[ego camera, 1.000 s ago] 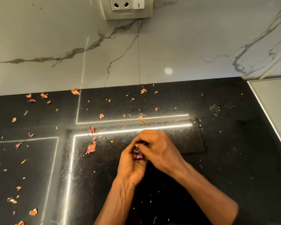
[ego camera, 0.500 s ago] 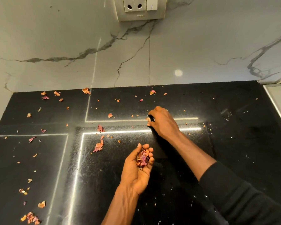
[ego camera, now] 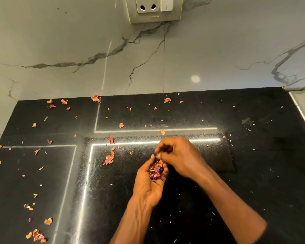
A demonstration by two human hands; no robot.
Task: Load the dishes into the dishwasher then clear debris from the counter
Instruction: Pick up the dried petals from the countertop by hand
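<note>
- The left hand is cupped palm-up above the black speckled stone counter. Its fingers curl round a pile of dry pink and orange petal scraps.
- The right hand hangs over that palm with its fingertips bunched and pointing down at the pile. Motion blur hides whether they pinch a scrap or hold nothing, so this cannot be told.
- Step in hand, by judgement: depositing a picked scrap into the cupped palm.
- Release low over the palm. Keep the left palm level and its fingers raised at the rim, since the scraps look light and could spill.
- Loose scraps lie strewn over the counter, mostly to the left and rear.
- Take the large curled pink scrap near the hands first, and the front-left cluster of scraps later.
- Carry the cupped hand along to each pick site.
- The counter's front edge is cut off by the frame, as is the top of the white wall socket.
- Neither the dishes nor the dishwasher are in view, so the loading cannot be judged.
- The fine pale specks near the arms are too small to identify.
</note>
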